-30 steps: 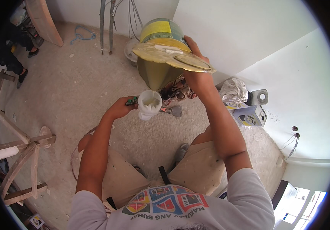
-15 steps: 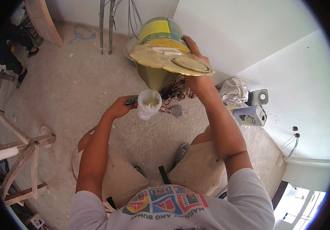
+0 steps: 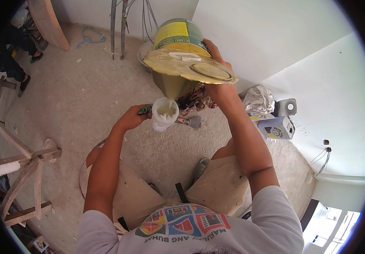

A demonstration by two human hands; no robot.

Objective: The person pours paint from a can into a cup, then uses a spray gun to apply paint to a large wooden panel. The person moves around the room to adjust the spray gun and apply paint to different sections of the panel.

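Observation:
My right hand (image 3: pixel 218 70) grips a green and yellow paint can (image 3: pixel 178 36) from its right side and holds it tipped over. Its bent-open lid (image 3: pixel 178 63) hangs across the front, crusted with yellow. Pale liquid runs from the can's lip into a white cup (image 3: pixel 165 111) just below, which has white, wrinkled material inside and hanging under it. My left hand (image 3: pixel 129 118) is closed around a green and black handle-like piece (image 3: pixel 145 109) at the cup's left side. How that piece joins the cup is hidden.
A scraper (image 3: pixel 193 122) lies on the rough floor beyond my knees. To the right stand white square tins (image 3: pixel 277 127) and a crumpled silvery bundle (image 3: pixel 258 99) by the wall. A wooden frame (image 3: pixel 32 161) stands left. Another person's legs (image 3: pixel 19 63) show at far left.
The can stays tipped and keeps pouring. The cup and my left hand have shifted up by a hair; otherwise both hands hold the same position.

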